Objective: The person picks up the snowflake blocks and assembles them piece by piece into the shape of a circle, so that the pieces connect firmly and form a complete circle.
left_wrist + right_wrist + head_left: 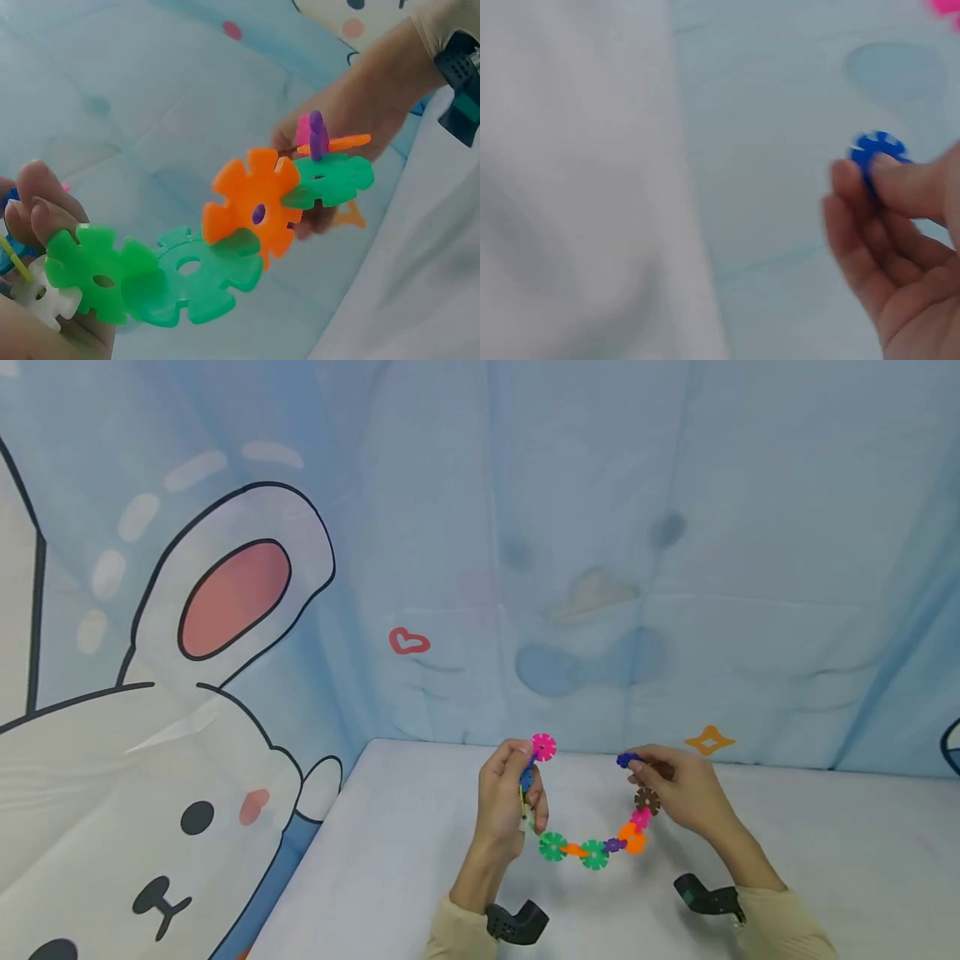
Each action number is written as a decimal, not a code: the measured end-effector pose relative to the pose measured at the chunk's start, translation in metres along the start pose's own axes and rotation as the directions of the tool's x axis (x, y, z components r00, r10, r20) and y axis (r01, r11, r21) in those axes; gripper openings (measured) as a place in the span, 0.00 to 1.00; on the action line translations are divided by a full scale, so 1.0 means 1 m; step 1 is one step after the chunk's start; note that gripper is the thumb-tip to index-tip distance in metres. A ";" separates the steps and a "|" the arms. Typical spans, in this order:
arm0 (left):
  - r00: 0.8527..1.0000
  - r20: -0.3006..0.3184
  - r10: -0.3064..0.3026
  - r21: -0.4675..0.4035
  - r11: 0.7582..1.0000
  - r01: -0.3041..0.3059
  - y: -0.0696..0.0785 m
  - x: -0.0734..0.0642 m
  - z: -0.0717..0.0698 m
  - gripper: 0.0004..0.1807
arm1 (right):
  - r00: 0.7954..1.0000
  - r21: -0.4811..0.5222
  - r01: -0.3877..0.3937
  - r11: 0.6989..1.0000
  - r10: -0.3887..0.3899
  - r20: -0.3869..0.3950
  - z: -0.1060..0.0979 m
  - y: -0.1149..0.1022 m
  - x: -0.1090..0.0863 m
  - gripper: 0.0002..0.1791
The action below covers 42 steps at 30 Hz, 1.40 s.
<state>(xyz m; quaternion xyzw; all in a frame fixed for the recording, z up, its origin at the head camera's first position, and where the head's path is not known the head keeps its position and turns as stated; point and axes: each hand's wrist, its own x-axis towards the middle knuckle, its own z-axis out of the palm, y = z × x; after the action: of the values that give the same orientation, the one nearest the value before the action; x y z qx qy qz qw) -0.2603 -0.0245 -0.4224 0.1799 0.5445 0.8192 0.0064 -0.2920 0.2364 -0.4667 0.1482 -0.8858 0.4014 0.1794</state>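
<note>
A chain of interlocked plastic snowflake discs hangs in a curve between both hands, above the white table. My left hand (504,797) grips one end, where a pink disc (544,747) sticks up past the fingertips and a blue disc (527,778) lies against the fingers. Lower along the chain come a green disc (552,847), another green disc (595,855), an orange disc (632,838) and a brown disc (647,801). At the other end, my right hand (686,785) pinches a dark blue disc (877,150) between thumb and forefinger. A white disc (46,293) sits by the left palm.
The white tabletop (600,918) spreads under both forearms. Behind it hangs a light blue cloth (600,527) with printed shapes, and a printed rabbit (225,760) fills the left side. A dark wrist device (517,923) sits on each wrist.
</note>
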 end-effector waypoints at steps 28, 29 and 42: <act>0.992 -0.123 -0.018 -0.077 0.997 0.009 0.017 -0.005 0.044 0.09 | 0.910 0.328 0.335 0.884 -0.213 -0.356 -0.013 -0.087 -0.014 0.15; 0.994 -0.112 -0.020 -0.074 0.997 0.011 0.018 -0.006 0.045 0.09 | 0.899 0.320 0.364 0.875 -0.240 -0.367 -0.013 -0.087 -0.014 0.15; 0.994 -0.105 -0.010 -0.042 0.999 0.006 0.022 -0.009 0.051 0.09 | 0.856 0.299 0.466 0.833 -0.339 -0.391 -0.018 -0.089 -0.011 0.22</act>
<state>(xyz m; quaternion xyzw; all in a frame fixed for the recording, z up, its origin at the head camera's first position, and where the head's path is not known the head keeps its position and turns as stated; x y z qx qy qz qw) -0.2320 0.0105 -0.3883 0.1341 0.5275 0.8388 -0.0152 -0.2423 0.1947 -0.4017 0.2985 -0.6964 0.5376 0.3701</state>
